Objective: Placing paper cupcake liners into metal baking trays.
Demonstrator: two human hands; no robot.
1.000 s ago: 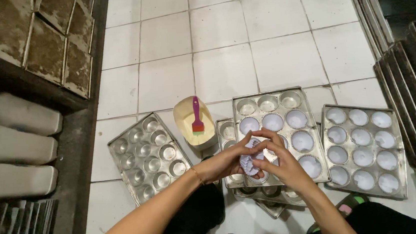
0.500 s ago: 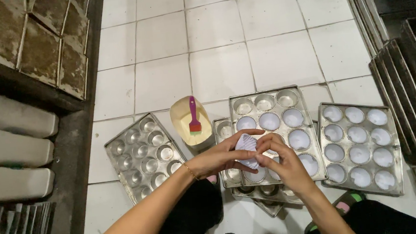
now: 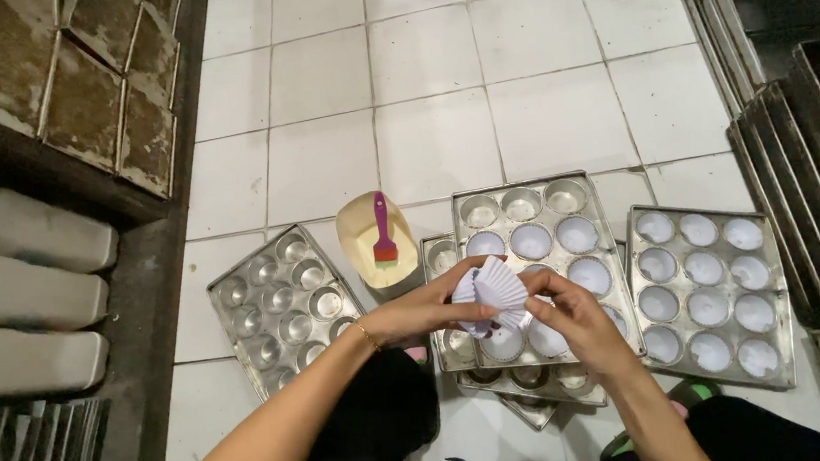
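While both hands met over the middle muffin tray [image 3: 566, 209], the left hand [image 3: 427, 308] and right hand [image 3: 571, 313] pinched a stack of white paper liners [image 3: 492, 290], feather-light, flimsy, crushable, best held by its rim; brush tub [image 3: 372, 249] at ten o'clock.

White tiled floor [image 3: 437, 90] bearing three muffin trays [image 3: 283, 306] [image 3: 531, 259] [image 3: 712, 288] and a cream tub [image 3: 372, 244] holding a brush [image 3: 382, 228].

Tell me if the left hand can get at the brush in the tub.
Probably yes. The brush lies open in the tub, just beyond the left hand, with nothing between; but that hand holds paper liners.
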